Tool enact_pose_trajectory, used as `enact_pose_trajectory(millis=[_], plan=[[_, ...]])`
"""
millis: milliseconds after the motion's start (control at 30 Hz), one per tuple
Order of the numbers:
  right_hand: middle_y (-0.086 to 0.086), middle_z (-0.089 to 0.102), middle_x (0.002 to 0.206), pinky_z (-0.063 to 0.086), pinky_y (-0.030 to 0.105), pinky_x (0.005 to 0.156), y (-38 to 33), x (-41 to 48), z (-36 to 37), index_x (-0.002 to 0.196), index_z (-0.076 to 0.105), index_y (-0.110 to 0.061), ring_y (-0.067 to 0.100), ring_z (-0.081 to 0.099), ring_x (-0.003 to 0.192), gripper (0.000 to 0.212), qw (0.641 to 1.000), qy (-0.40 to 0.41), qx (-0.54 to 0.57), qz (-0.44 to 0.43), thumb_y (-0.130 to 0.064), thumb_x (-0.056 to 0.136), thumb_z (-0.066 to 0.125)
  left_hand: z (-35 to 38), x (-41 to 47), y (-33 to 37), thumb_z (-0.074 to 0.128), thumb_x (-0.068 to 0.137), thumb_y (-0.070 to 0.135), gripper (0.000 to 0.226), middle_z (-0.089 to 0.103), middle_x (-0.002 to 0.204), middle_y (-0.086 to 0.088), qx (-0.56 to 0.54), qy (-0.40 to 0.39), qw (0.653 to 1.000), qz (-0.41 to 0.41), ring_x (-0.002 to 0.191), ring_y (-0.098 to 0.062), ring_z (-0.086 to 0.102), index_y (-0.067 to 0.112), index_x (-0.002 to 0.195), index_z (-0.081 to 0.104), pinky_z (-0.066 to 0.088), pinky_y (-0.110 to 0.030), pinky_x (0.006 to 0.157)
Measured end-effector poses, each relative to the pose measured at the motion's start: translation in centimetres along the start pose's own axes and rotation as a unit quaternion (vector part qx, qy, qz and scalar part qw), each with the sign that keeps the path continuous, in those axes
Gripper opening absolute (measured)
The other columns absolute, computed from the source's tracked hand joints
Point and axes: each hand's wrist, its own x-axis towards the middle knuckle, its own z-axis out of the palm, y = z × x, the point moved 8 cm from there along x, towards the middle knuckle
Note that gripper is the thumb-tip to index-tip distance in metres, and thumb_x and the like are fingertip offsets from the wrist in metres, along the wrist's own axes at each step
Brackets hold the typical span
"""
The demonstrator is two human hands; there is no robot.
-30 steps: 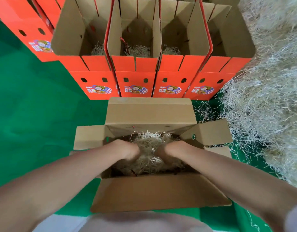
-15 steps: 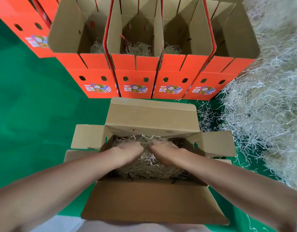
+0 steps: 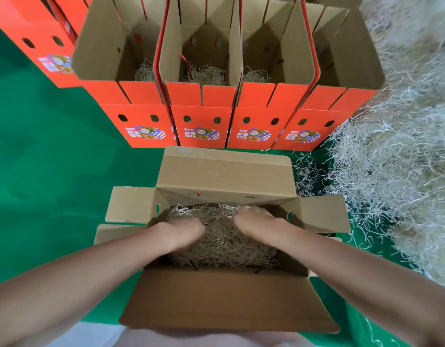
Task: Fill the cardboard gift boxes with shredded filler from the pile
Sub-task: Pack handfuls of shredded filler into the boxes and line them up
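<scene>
An open cardboard gift box (image 3: 224,296) stands right in front of me with all its flaps spread. Pale shredded filler (image 3: 224,236) lies inside it. My left hand (image 3: 181,231) presses down on the filler at the left of the box, fingers pointing into it. My right hand (image 3: 256,221) rests flat on the filler toward the back right. The fingertips of both hands are partly sunk in the strands. The big filler pile (image 3: 391,156) rises along the right side.
A row of orange gift boxes (image 3: 201,121) stands open behind the near box, some with filler at the bottom. More orange boxes (image 3: 41,38) sit at the far left. Green cloth (image 3: 48,176) covers the floor. Loose strands (image 3: 309,174) lie between box and pile.
Both hands have come up from deep in the filler and spread apart across its top. The right hand moved toward the back right, the left stays at the left.
</scene>
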Motion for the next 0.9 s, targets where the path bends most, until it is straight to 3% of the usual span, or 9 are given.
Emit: enact_pose_trajectory(millis=[100,200,267,367,467,600,667,767,900], plan=[[0.015,0.048,0.127,0.041,0.035,0.091,0.9,-1.1,5.3,0.124,0.052,-0.003,0.028,0.049,0.109,0.032,0.971,-0.218,-0.098,0.022,-0.011,0.094,0.047,4.8,-0.6,-0.1,0.042,0.095,0.013,0.026,0.059,0.115,-0.016,0.11,-0.218,0.97,0.006,0.105,-0.032,0.056,0.0,0.11,0.059,0.045,-0.042,0.086],[0.018,0.03,0.146,0.015,0.061,0.108,3.1,-1.5,6.8,0.131,0.045,-0.007,0.038,0.019,0.137,0.037,0.947,-0.249,-0.196,0.046,-0.019,0.096,0.041,5.9,-1.1,-0.4,0.04,0.099,0.022,0.039,0.042,0.14,-0.015,0.19,-0.265,0.945,-0.002,0.129,-0.033,0.039,0.002,0.132,0.047,0.031,-0.054,0.101],[0.016,0.045,0.131,0.035,0.052,0.097,2.9,-1.8,6.2,0.121,0.052,-0.006,0.034,0.041,0.123,0.029,0.952,-0.246,-0.178,0.041,-0.017,0.096,0.043,5.7,-1.2,-0.8,0.039,0.099,0.025,0.039,0.044,0.14,-0.013,0.196,-0.26,0.945,-0.017,0.13,-0.032,0.038,0.006,0.132,0.048,0.034,-0.051,0.102],[0.013,0.056,0.103,0.047,0.036,0.07,1.2,-0.8,3.3,0.106,0.059,-0.005,0.026,0.057,0.086,0.018,0.993,-0.109,-0.036,0.029,-0.008,0.09,0.051,1.5,-0.8,-0.7,0.041,0.092,0.005,0.03,0.059,0.12,-0.015,0.048,-0.067,0.995,-0.061,0.113,-0.03,0.054,0.004,0.116,0.059,0.04,-0.037,0.098],[0.019,0.025,0.148,0.034,0.047,0.105,1.1,-0.1,1.5,0.14,0.034,-0.014,0.04,0.031,0.132,0.058,0.998,0.016,0.044,0.031,0.006,0.086,0.042,-2.4,-0.3,-0.1,0.043,0.086,-0.004,0.04,0.054,0.126,-0.014,0.049,0.121,0.991,-0.038,0.117,-0.029,0.049,0.005,0.124,0.052,0.024,-0.046,0.109],[0.015,0.026,0.15,0.029,0.038,0.108,2.4,-0.8,3.9,0.144,0.028,-0.008,0.032,0.03,0.135,0.052,0.992,-0.095,0.046,0.073,-0.002,0.094,0.038,1.9,-0.6,-1.2,0.041,0.09,0.0,0.057,0.01,0.155,-0.016,0.127,-0.096,0.985,-0.069,0.143,-0.034,0.006,0.004,0.145,0.026,-0.003,-0.059,0.112],[0.015,0.046,0.136,0.04,0.038,0.1,1.9,-1.5,2.5,0.132,0.047,-0.006,0.03,0.047,0.121,0.039,0.998,-0.039,0.033,0.038,-0.002,0.094,0.037,2.8,-1.1,-1.4,0.042,0.091,0.003,0.048,0.024,0.15,-0.018,0.135,-0.13,0.98,-0.061,0.138,-0.035,0.021,0.004,0.139,0.038,0.011,-0.06,0.112],[0.007,0.053,0.128,0.045,0.041,0.097,0.7,-3.5,-1.4,0.125,0.054,-0.018,0.028,0.053,0.115,0.044,0.992,0.111,0.047,-0.038,0.002,0.087,0.045,-0.8,-1.9,-1.1,0.046,0.089,0.004,0.038,0.053,0.131,-0.008,-0.017,0.019,0.998,-0.051,0.114,-0.027,0.054,0.015,0.123,0.059,0.042,-0.045,0.101],[0.004,0.064,0.095,0.054,0.039,0.071,2.0,-9.0,-7.2,0.102,0.063,-0.012,0.023,0.063,0.081,0.017,0.909,0.391,0.128,-0.067,-0.013,0.09,0.051,-6.4,-5.3,-3.4,0.052,0.092,0.032,0.024,0.066,0.095,-0.003,-0.132,0.201,0.966,-0.099,0.085,-0.02,0.062,0.013,0.086,0.066,0.052,-0.031,0.074]])
